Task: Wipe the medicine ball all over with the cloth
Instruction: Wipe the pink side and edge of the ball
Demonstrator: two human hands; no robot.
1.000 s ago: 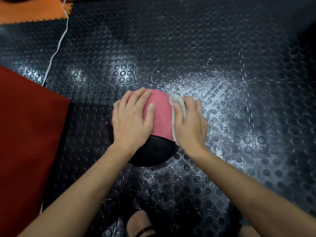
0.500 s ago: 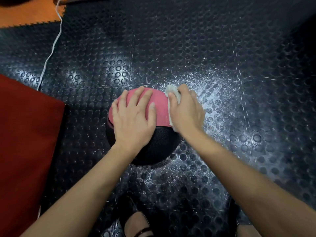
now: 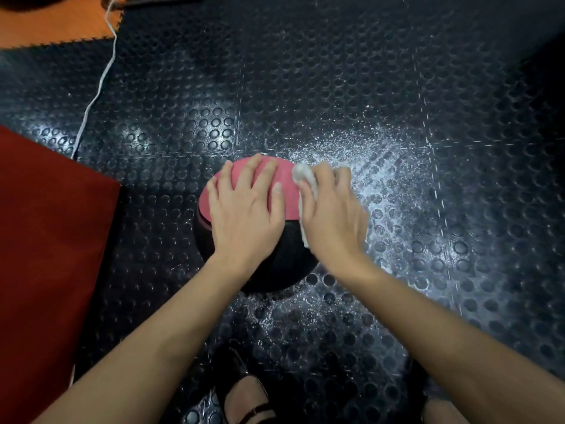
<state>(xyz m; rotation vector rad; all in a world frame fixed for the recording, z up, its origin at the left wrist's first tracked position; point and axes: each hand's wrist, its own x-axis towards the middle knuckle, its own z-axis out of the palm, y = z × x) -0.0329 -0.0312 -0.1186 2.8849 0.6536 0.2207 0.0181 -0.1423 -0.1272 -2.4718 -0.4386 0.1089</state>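
The medicine ball rests on the floor in the middle of the head view; its far half is pink, its near half black. My left hand lies flat on the ball's top left with fingers spread, steadying it. My right hand presses a small white cloth against the ball's right side; only the cloth's edge shows along my thumb and forefinger. The hands hide much of the ball's top and right side.
The floor is black studded rubber tiling, with white speckles to the right of the ball. A red mat lies at the left. A white cord runs toward an orange floor piece. My foot in a dark sandal is below.
My right hand with the cloth has slid up and away over the ball's right side. More of the black half now faces me. My left hand stays on top.
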